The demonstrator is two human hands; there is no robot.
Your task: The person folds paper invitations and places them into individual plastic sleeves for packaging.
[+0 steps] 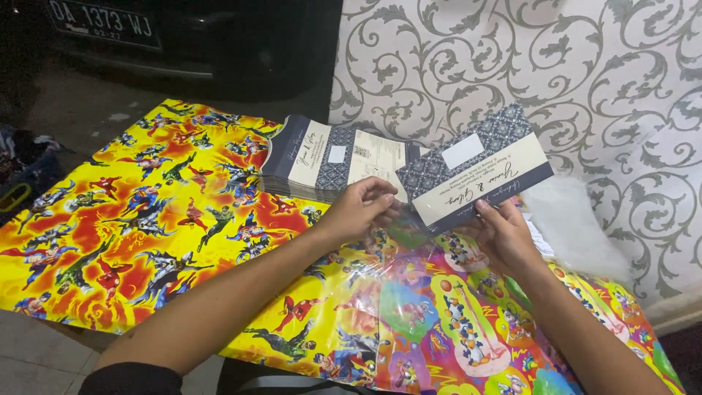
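Mid-frame, the right hand (504,232) pinches a long envelope (475,174) by its lower edge; the left hand (360,208) pinches a clear sleeve (398,223) beside it. Slack plastic could snag the envelope's corner, creasing it.

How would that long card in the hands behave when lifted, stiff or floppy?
Probably fairly stiff: the card stays flat though the right hand and left hand hold only its lower edge. Likely light. Its clear sleeve looks glossy, perhaps slippery.
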